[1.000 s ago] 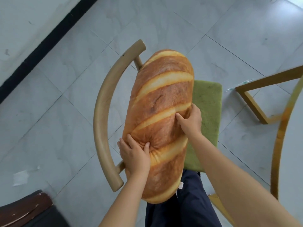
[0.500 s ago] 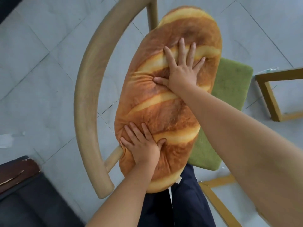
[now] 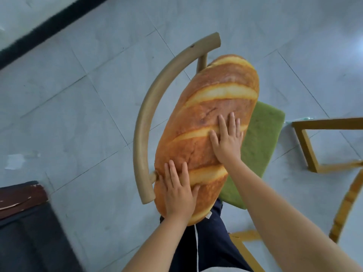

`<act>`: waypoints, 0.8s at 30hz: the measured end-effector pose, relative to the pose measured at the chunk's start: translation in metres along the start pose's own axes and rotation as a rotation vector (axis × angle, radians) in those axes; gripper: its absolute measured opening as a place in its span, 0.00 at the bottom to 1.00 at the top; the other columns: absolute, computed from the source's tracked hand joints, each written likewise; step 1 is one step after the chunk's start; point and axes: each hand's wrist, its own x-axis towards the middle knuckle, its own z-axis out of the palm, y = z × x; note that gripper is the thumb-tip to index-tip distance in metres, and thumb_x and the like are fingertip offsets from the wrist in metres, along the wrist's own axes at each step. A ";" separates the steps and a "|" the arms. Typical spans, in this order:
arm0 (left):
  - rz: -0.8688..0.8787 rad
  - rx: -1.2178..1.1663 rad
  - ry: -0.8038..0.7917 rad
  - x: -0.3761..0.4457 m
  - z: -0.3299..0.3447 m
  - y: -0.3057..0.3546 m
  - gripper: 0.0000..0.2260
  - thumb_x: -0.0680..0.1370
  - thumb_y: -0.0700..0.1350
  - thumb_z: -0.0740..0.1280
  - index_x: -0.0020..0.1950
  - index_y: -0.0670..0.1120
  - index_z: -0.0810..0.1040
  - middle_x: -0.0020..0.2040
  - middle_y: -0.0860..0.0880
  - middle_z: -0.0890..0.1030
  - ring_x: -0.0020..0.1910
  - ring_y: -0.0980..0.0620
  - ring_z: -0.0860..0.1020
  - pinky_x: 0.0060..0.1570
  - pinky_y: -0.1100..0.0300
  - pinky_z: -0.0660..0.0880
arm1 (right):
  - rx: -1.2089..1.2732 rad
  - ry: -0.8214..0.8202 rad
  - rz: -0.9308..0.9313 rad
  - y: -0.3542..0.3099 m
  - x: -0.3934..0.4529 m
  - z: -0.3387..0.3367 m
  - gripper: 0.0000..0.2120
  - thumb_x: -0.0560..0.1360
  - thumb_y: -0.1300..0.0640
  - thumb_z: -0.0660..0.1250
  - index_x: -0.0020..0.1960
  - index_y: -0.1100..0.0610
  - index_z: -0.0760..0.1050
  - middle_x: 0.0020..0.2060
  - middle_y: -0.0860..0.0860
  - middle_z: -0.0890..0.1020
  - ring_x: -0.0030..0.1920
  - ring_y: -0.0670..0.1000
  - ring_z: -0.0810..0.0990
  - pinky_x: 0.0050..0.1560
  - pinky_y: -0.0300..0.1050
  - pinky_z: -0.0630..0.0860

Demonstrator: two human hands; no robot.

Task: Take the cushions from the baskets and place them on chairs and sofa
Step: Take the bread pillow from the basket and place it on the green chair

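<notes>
Our left grip (image 3: 177, 190) lies flat with straight fingers on the near end of the bread-shaped cushion (image 3: 208, 118), grasping nothing, and our right grip (image 3: 227, 141) presses open-palmed on its middle, fingers spread. The cushion leans against the curved wooden backrest (image 3: 146, 122) of the chair, over the left part of the green seat pad (image 3: 261, 142). A gold metal frame (image 3: 308, 146) stands right, on the grey tiled floor (image 3: 68, 114).
</notes>
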 end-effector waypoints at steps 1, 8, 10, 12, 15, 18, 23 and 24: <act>0.009 -0.019 -0.005 -0.009 -0.001 -0.001 0.40 0.60 0.59 0.74 0.65 0.43 0.64 0.65 0.37 0.61 0.64 0.39 0.61 0.53 0.38 0.73 | 0.033 -0.005 0.023 0.003 -0.016 0.005 0.29 0.74 0.42 0.51 0.73 0.48 0.51 0.75 0.52 0.46 0.75 0.55 0.41 0.73 0.60 0.43; 0.063 0.111 -0.201 -0.030 0.029 -0.031 0.62 0.46 0.65 0.75 0.72 0.46 0.51 0.73 0.36 0.49 0.71 0.37 0.51 0.54 0.43 0.74 | -0.110 -0.251 0.085 0.013 -0.016 0.022 0.34 0.75 0.40 0.53 0.73 0.47 0.40 0.74 0.50 0.37 0.73 0.55 0.35 0.70 0.64 0.44; 0.051 0.098 -0.342 -0.018 0.031 -0.027 0.54 0.54 0.63 0.75 0.72 0.48 0.52 0.75 0.43 0.48 0.71 0.38 0.52 0.63 0.45 0.67 | -0.185 -0.351 0.117 0.020 -0.004 0.028 0.34 0.74 0.39 0.52 0.73 0.46 0.38 0.74 0.49 0.35 0.73 0.55 0.35 0.70 0.65 0.46; 0.074 0.100 -0.485 -0.003 0.039 -0.024 0.47 0.68 0.58 0.69 0.73 0.48 0.40 0.75 0.45 0.36 0.74 0.41 0.41 0.71 0.45 0.50 | -0.225 -0.421 0.121 0.023 0.008 0.035 0.34 0.74 0.38 0.51 0.72 0.46 0.37 0.74 0.48 0.35 0.74 0.55 0.36 0.69 0.66 0.48; 0.071 0.132 -0.635 0.010 0.027 -0.023 0.45 0.71 0.56 0.65 0.72 0.48 0.33 0.74 0.43 0.33 0.73 0.43 0.35 0.72 0.45 0.43 | -0.194 -0.417 0.095 0.020 0.013 0.034 0.34 0.74 0.38 0.52 0.72 0.46 0.38 0.74 0.48 0.36 0.74 0.55 0.37 0.69 0.65 0.49; 0.105 0.082 -0.583 -0.009 0.005 -0.027 0.41 0.74 0.54 0.62 0.73 0.48 0.35 0.74 0.42 0.33 0.73 0.43 0.35 0.72 0.46 0.42 | -0.126 -0.330 0.058 0.018 -0.004 0.022 0.34 0.75 0.40 0.54 0.73 0.47 0.40 0.75 0.49 0.39 0.74 0.55 0.38 0.71 0.62 0.47; 0.148 -0.268 -0.206 -0.057 -0.042 -0.039 0.25 0.76 0.50 0.57 0.72 0.46 0.57 0.75 0.43 0.54 0.74 0.45 0.55 0.68 0.54 0.63 | 0.118 -0.136 0.050 0.009 -0.058 -0.007 0.28 0.76 0.47 0.56 0.73 0.49 0.50 0.75 0.51 0.46 0.75 0.55 0.44 0.72 0.56 0.51; 0.167 -0.331 -0.134 -0.066 -0.051 -0.042 0.22 0.74 0.50 0.57 0.68 0.46 0.65 0.71 0.43 0.66 0.70 0.46 0.65 0.62 0.58 0.69 | 0.146 -0.121 0.032 0.001 -0.070 -0.013 0.27 0.76 0.48 0.56 0.72 0.49 0.52 0.75 0.50 0.48 0.75 0.55 0.47 0.71 0.56 0.53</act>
